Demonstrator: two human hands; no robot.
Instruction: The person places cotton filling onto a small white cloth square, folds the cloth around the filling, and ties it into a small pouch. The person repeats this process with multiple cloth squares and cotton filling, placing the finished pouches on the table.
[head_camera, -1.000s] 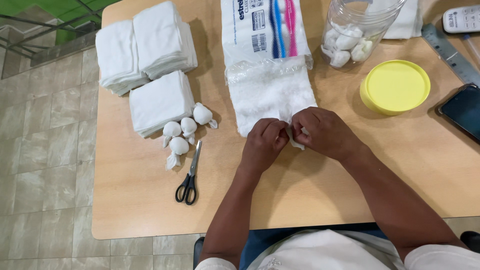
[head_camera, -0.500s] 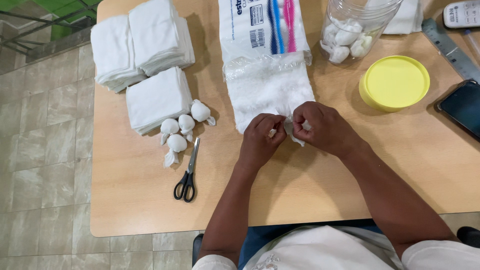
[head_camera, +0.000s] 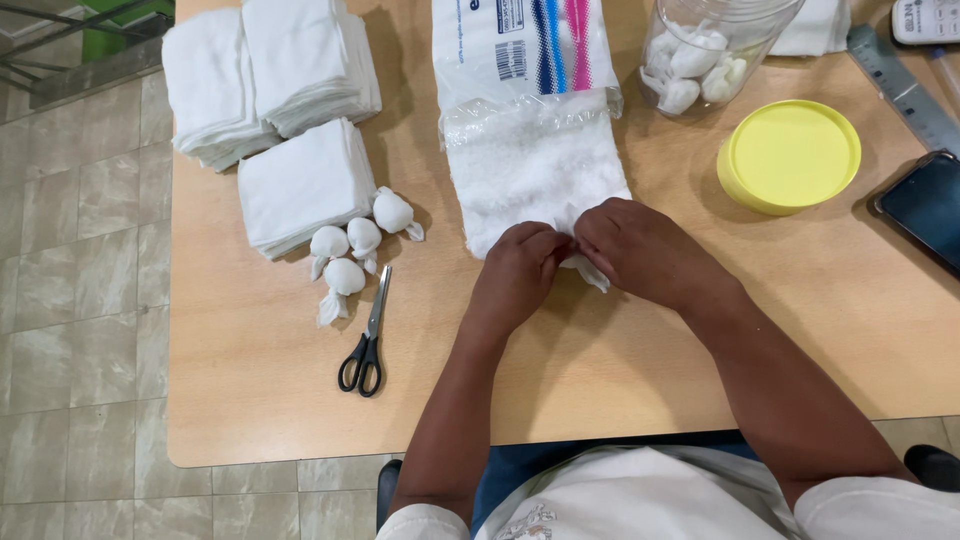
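At a light wooden table (head_camera: 640, 380), a seated person works a small piece of white gauze (head_camera: 590, 272) between both hands, just below the open end of a clear plastic bag of cotton (head_camera: 535, 160). The left hand (head_camera: 520, 275) is curled shut, its fingertips pinching the gauze from one side; the right hand (head_camera: 640, 250) is likewise closed around it from the other, a loose white corner poking out beneath the knuckles. The two hands touch at the fingertips, and what lies inside the gauze is hidden by them.

To the left lie four finished little bundles (head_camera: 350, 255), each a white ball with a twisted tail, beside a stack of folded gauze squares (head_camera: 300, 185) and two more stacks (head_camera: 270, 70) near the table's far edge. Black-handled scissors (head_camera: 368, 340) rest close to the bundles, blades shut. At upper right a clear jar (head_camera: 705, 45) lies tipped with more white balls inside, its yellow lid (head_camera: 790, 155) set flat on the table nearby. A dark phone (head_camera: 925, 205) and a metal ruler (head_camera: 900, 85) sit at the right edge.

By the look of it, the wrapping of another bundle is in hand, at the gathering or twisting stage. Closing it would seem to call for a firm pinch at the neck while the other fingers turn the loose ends tight.
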